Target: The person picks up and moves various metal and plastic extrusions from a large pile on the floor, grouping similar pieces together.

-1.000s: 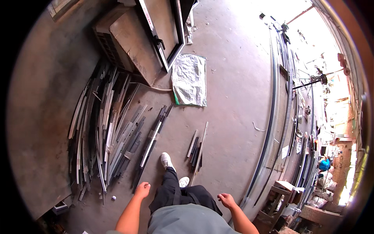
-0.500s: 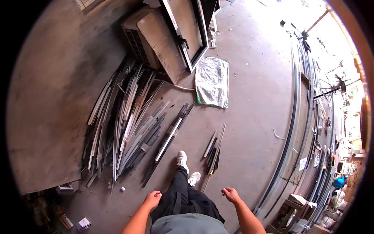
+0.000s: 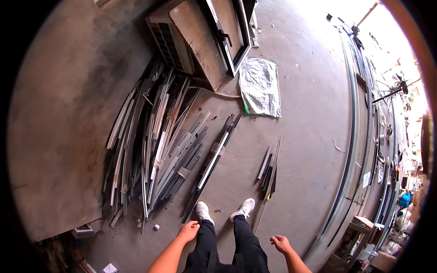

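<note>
- Grey floor [image 3: 309, 150], lightly littered, spreading ahead of both hands.
- Left hand [image 3: 188, 231]: low over the left thigh, fingers curled inward, narrow; palm hidden, so whether it grips anything cannot be told.
- Right hand [image 3: 280, 244]: out beside the right leg, loosely curled, narrow; inner side hidden, contents cannot be told.
- Narrow bundle of strips [image 3: 210, 166], dark with one white length, apparently taped: on the floor, slanting away just ahead of the left hand.
- Small bundle of strips [image 3: 267, 177], dark and pale, one long and thin, a yellow spot near its lower end: on the floor ahead of the right hand.
- White shoes [image 3: 203, 211], a pair, and dark trousers [image 3: 250, 250]: between the hands.
- Large pile of strips [image 3: 157, 150], grey, white and brown: ahead and left of the left hand.
- Small white lump [image 3: 156, 227]: left of the left hand.
- White sack [image 3: 260, 86], green-edged, flat: well ahead of both hands.
- Brown boxy unit [image 3: 195, 41], slatted side, with a framed panel [image 3: 225, 37] against it: far ahead of the left hand.
- Long dark rails [image 3: 354, 113]: well right of the right hand.
- Wooden stand [image 3: 350, 243]: right of the right hand.
</note>
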### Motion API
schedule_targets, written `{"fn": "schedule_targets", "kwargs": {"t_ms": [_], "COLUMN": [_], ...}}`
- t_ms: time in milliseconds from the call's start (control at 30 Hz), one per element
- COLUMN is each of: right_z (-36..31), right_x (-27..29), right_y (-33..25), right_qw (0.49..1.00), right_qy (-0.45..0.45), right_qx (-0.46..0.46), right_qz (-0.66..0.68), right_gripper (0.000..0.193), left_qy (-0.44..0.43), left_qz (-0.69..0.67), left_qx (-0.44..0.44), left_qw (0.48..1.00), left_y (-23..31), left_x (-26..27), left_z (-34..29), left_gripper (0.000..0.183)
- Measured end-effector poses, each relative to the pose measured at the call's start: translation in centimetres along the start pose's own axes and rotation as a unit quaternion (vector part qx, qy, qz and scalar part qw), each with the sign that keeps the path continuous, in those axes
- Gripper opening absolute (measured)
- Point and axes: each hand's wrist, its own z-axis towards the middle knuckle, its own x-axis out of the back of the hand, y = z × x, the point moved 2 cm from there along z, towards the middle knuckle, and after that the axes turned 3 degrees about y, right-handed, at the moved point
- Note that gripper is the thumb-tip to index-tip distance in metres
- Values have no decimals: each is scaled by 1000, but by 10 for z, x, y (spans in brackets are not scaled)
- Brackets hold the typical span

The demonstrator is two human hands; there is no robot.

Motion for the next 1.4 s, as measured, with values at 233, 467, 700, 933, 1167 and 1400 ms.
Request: {"fn": "schedule_targets", "kwargs": {"t_ms": [233,467,700,933,1167,1400], "right_z": [-23,58,253,337,387,379], "right_x": [-140,-250,-282,-273,-242,-261], "right_y": [-28,-41,-110,-168,-197,-199], "right_qw": [987,968,970,918,894,878], "right_qy": [-2,-146,-28,-70,-55,-81], "right_qx": [58,154,228,359,421,446], "right_qz": [-149,-135,-74,-152,-146,-156], "right_gripper": [35,36,37,35,37,43], "left_qy": [6,20,105,287,313,118], "left_qz": [7,101,137,308,329,21], "left_qx": [0,-73,-81,-76,-126,-190], "left_qw": [1000,992,982,904,882,974], "left_y": [-69,-137,-116,-102,-133,-130], "left_x": [10,-36,-110,-172,-162,-117], "left_z": [33,140,328,441,503,495], "left_gripper": [44,41,45,63,45,43]}}
